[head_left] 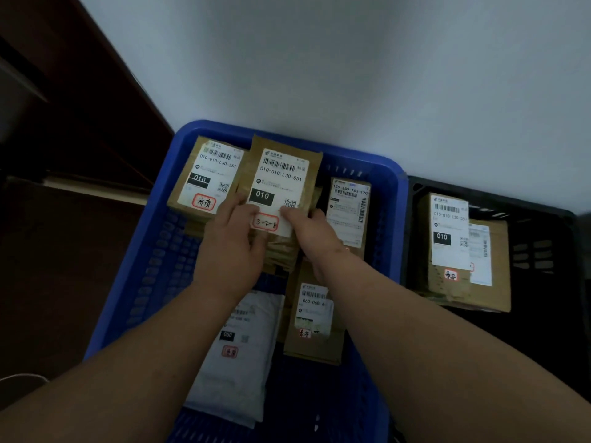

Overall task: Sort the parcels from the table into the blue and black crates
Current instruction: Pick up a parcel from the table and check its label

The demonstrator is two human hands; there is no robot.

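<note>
Both of my hands hold one brown parcel [281, 174] with a white label over the blue crate [153, 251]. My left hand [230, 247] grips its lower left edge, thumb on the label. My right hand [315, 235] pinches its lower right edge. Under and around it the blue crate holds another brown parcel [204, 177] at the back left, one [348, 209] at the right, one [315, 318] nearer me, and a white soft parcel [236, 356]. The black crate [537, 260] to the right holds two brown parcels [447, 238].
A pale wall [319, 59] rises right behind both crates. Dark wooden furniture [64, 123] stands to the left of the blue crate. The table is out of view.
</note>
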